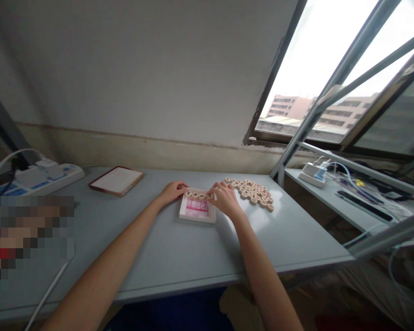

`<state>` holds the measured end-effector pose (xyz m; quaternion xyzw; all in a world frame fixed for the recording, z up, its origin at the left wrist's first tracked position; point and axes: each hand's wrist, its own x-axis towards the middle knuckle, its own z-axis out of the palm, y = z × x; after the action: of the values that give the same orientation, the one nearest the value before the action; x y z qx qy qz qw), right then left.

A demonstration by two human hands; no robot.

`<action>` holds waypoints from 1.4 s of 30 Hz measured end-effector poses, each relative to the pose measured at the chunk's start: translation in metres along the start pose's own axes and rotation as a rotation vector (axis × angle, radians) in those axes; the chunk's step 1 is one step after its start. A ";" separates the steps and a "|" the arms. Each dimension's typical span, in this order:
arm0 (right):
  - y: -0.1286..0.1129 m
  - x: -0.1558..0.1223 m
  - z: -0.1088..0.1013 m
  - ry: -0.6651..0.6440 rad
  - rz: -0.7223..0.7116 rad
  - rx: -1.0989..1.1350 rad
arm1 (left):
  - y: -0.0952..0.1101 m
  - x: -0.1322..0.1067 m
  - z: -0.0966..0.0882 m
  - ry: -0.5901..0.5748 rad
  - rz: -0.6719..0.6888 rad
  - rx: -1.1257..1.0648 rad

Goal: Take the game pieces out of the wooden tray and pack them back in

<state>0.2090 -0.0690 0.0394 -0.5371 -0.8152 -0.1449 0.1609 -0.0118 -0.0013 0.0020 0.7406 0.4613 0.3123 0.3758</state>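
A small white tray (197,216) with a pink grid inside lies on the grey table (179,253). A row of round wooden pieces (197,196) sits along its far edge. My left hand (172,191) rests at the tray's far left corner, fingers curled against it. At the far right corner, my right hand (224,197) has its fingertips pinched on the last piece of the row. A pile of several more round wooden pieces (253,192) lies just right of my right hand.
A flat lid or board with a dark red rim (116,180) lies at the back left. Power strips with cables sit at the far left (37,177) and on the right side shelf (313,174). Window frame bars (307,128) slant over the table's right edge.
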 end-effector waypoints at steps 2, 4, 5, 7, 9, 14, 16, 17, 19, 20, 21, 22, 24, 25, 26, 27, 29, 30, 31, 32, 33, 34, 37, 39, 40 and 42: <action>0.000 0.000 0.001 -0.001 0.003 0.004 | 0.003 -0.002 -0.001 0.007 0.010 0.059; 0.000 0.000 0.002 -0.009 0.008 0.004 | 0.010 -0.005 -0.001 0.033 0.027 0.194; 0.000 0.000 0.003 -0.014 0.014 0.002 | 0.014 -0.007 0.000 0.051 0.029 0.282; 0.002 0.001 0.002 -0.020 0.023 0.003 | 0.023 -0.011 0.002 0.068 0.015 0.449; 0.006 0.001 0.001 -0.016 0.027 0.017 | 0.031 -0.014 0.004 0.055 -0.011 0.566; 0.038 -0.006 0.010 0.090 0.215 -0.107 | 0.040 -0.012 0.009 0.016 -0.024 0.728; 0.053 -0.011 0.020 0.115 0.316 -0.201 | 0.042 -0.008 0.010 0.004 0.025 0.745; 0.059 -0.014 0.026 0.114 0.345 -0.228 | 0.043 -0.005 0.012 -0.007 0.064 0.741; 0.067 -0.018 0.035 0.097 0.369 -0.240 | 0.045 0.000 0.014 -0.048 0.144 0.718; 0.069 -0.019 0.037 0.089 0.368 -0.234 | 0.045 0.003 0.016 -0.074 0.174 0.701; 0.070 -0.019 0.039 0.085 0.363 -0.226 | 0.045 0.005 0.017 -0.096 0.193 0.681; 0.070 -0.019 0.039 0.084 0.353 -0.218 | 0.043 0.007 0.018 -0.112 0.202 0.660; 0.069 -0.019 0.039 0.086 0.324 -0.209 | 0.039 0.010 0.018 -0.125 0.201 0.610; 0.068 -0.018 0.039 0.092 0.319 -0.212 | 0.036 0.010 0.018 -0.125 0.198 0.579; 0.068 -0.018 0.039 0.101 0.327 -0.218 | 0.033 0.010 0.018 -0.124 0.191 0.548; 0.068 -0.017 0.039 0.107 0.345 -0.227 | 0.031 0.009 0.018 -0.120 0.178 0.519; 0.068 -0.017 0.042 0.100 0.407 -0.235 | 0.028 0.008 0.019 -0.115 0.148 0.485; 0.069 -0.017 0.043 0.087 0.440 -0.231 | 0.027 0.007 0.020 -0.109 0.136 0.483; 0.069 -0.017 0.044 0.073 0.464 -0.222 | 0.027 0.006 0.021 -0.097 0.125 0.487; 0.070 -0.017 0.044 0.062 0.474 -0.212 | 0.027 0.006 0.022 -0.082 0.119 0.493; 0.070 -0.017 0.044 0.059 0.467 -0.203 | 0.027 0.006 0.023 -0.063 0.116 0.497; 0.070 -0.017 0.043 0.061 0.445 -0.195 | 0.026 0.006 0.024 -0.050 0.112 0.496; 0.070 -0.016 0.038 0.071 0.352 -0.151 | 0.025 0.008 0.024 -0.055 0.100 0.471; 0.070 -0.015 0.034 0.068 0.330 -0.092 | 0.023 0.009 0.023 -0.070 0.093 0.449; 0.070 -0.014 0.031 0.071 0.332 -0.063 | 0.022 0.009 0.022 -0.073 0.090 0.441; 0.069 -0.012 0.027 0.090 0.339 -0.002 | 0.019 0.009 0.021 -0.075 0.090 0.427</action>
<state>0.2739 -0.0413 0.0143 -0.6601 -0.7047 -0.1402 0.2189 0.0167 -0.0042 0.0079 0.8343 0.4692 0.1962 0.2128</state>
